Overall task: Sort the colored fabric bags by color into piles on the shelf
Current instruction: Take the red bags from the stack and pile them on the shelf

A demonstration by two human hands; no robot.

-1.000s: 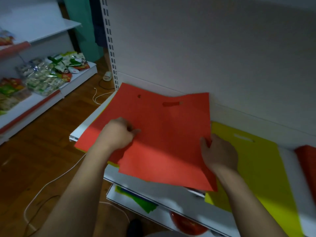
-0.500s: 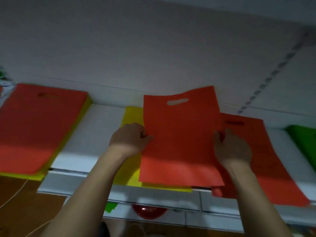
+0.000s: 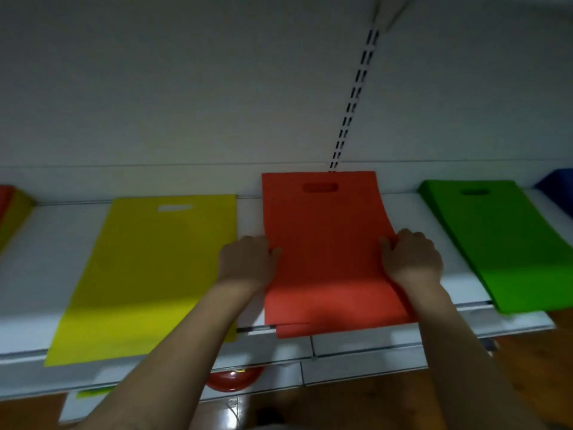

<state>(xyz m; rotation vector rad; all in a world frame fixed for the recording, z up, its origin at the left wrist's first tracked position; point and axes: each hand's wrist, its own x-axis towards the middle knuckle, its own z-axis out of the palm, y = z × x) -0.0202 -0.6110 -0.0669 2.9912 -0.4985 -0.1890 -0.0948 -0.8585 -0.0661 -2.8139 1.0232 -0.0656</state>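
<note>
A red fabric bag (image 3: pixel 325 243) lies on top of a red pile on the white shelf (image 3: pixel 55 243), its handle end curling up against the back wall. My left hand (image 3: pixel 248 262) grips its left edge and my right hand (image 3: pixel 410 259) grips its right edge. A yellow bag (image 3: pixel 155 268) lies flat to the left. A green pile (image 3: pixel 502 243) lies to the right. At the far right a blue bag (image 3: pixel 558 184) shows in part. At the far left edge sits a mixed red and yellow pile (image 3: pixel 12 206).
A slotted upright (image 3: pixel 353 100) runs up the white back panel. Below the shelf is a lower shelf with a red round object (image 3: pixel 232 380) and a green bag corner (image 3: pixel 90 392). Wooden floor (image 3: pixel 533 361) lies beneath.
The view swung right from the mixed pile at the left. Both hands carried the red bag rightward, past the yellow bag, and lowered it onto the red pile.
</note>
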